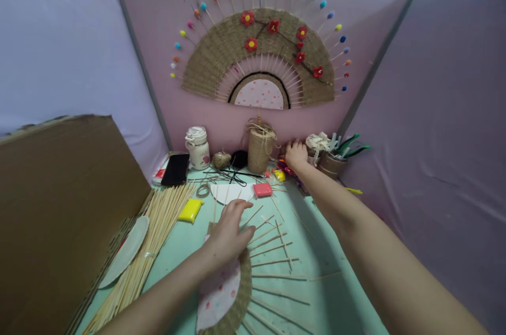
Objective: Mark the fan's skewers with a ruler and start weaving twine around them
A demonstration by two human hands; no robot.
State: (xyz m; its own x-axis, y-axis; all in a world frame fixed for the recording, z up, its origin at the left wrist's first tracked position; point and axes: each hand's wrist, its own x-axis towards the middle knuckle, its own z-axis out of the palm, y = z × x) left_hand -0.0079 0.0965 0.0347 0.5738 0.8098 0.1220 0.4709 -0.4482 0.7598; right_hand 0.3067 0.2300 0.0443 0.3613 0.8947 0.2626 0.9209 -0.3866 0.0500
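Note:
My left hand [233, 232] hovers over or rests on the upper part of a half-finished fan; its thumb and fingers are apart and nothing shows in them. The fan has a woven tan band [245, 285] around a white half-disc [219, 293] with pink dots. Thin bamboo sticks [279, 276] spread out from the band to the right. My right hand [296, 154] reaches to the back of the table, between a twine-wrapped cylinder [259, 151] and a bundle of cream strips [317, 142]. Its fingers bend away from me, and their tips are hidden.
A finished fan [213, 55] hangs on the back panel. A bundle of bamboo sticks [158, 235], a cardboard sheet [71, 208] and a white plate [130, 250] are at left. Behind lie a yellow packet [191, 210], red packet [262, 190], phone [175, 170], bottle [197, 148] and tool cup [332, 165].

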